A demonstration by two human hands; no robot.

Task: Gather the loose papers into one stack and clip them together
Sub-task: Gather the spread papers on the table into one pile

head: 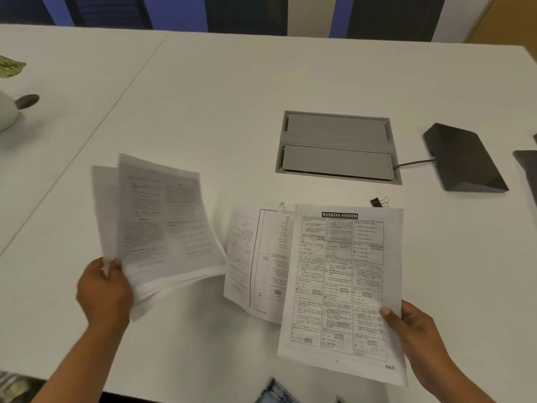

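Note:
My left hand [103, 289] grips a bundle of printed papers [162, 225] by its lower left corner, lifted off the white table and blurred. My right hand [412, 324] pinches the right edge of a sheet headed "Banking System" [340, 286], held over the table's front edge. Two or three more printed sheets [255, 260] lie fanned out on the table between the hands, partly under the held sheet. A small black binder clip [379, 201] rests on the table just beyond the top edge of the held sheet.
A grey cable hatch [337, 146] is set into the white table [218, 97] behind the papers, with a cord running to a black wedge-shaped device [465, 158] at the right. A white pot with a leaf [8, 91] stands at the far left edge.

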